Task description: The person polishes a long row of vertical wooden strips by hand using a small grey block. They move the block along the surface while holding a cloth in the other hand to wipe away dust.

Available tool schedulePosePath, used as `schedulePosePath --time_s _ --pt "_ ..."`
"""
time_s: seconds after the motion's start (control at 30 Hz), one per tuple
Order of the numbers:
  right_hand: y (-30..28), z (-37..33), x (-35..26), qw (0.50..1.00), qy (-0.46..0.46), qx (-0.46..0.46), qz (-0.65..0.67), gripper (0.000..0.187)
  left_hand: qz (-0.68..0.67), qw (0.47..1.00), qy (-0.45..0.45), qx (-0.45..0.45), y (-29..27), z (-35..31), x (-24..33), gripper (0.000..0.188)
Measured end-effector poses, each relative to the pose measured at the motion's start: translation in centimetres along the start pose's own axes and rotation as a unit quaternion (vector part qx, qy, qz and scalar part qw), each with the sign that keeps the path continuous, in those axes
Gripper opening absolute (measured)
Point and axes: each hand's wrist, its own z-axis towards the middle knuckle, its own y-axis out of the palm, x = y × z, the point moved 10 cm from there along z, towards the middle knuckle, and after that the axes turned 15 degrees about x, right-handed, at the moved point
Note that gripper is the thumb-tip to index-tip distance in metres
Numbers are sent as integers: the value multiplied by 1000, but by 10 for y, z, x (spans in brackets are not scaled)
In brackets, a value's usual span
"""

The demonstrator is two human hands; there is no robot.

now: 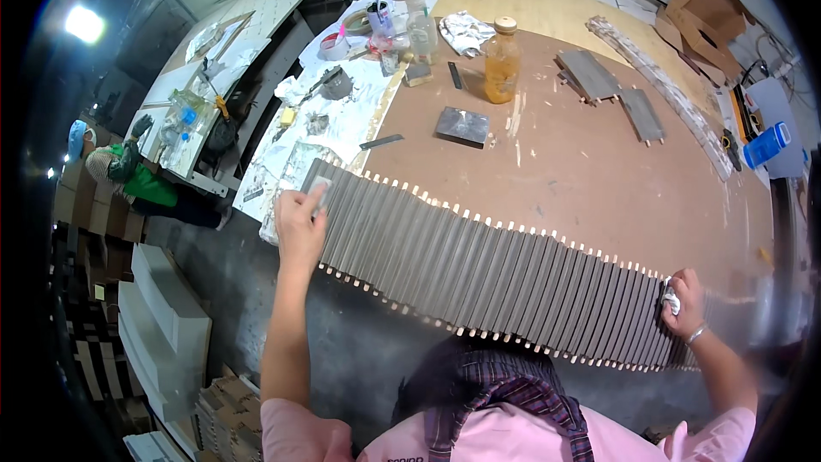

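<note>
- Across the frame's middle, a row of grey slats (479, 261) is laid, its long axis slanted from centre left to lower right.
- At centre left, the row is spread rightward from the left hand (299, 224); its grip cannot be told.
- At lower right, a white cloth (673, 301) is clasped by the right hand (688, 304) against the row's end.

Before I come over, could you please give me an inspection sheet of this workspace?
Surface: brown tabletop, streaked with pale marks.
Job's things: row of narrow gray strips, light pegs along both long edges.
Clutter: amber jar, crumpled white cloth, dark gray block.
Left grip: at a small pale piece by the row's left end; hold unclear.
Right grip: closed on a white wad near the row's right end.
Cables: nothing clearly seen.
Surroundings: co-worker in green at left; open cardboard box at upper right.
</note>
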Motion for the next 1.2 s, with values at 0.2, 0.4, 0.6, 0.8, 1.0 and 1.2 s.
schedulePosePath --time_s 0.2,0.4,0.6,0.8,1.0,1.2 --pt "5 3 0 1000 -1 -8 4 38 57 995 -77 36 -7 15 -56 42" --pt "4 5 0 1000 -4 -1 8 39 49 987 -150 40 -8 17 -86 44" --pt "3 3 -2 1000 -6 -2 0 39 62 994 -87 29 11 27 -73 44" --pt "3 0 -2 1000 0 -5 -9 38 26 996 -65 59 16 27 -54 43" --pt "5 2 -1 1000 6 -4 -3 39 19 997 -54 43 1 18 -19 45" --pt "4 -1 2 1000 11 4 1 40 46 988 -131 70 -50 -37 -56 44"
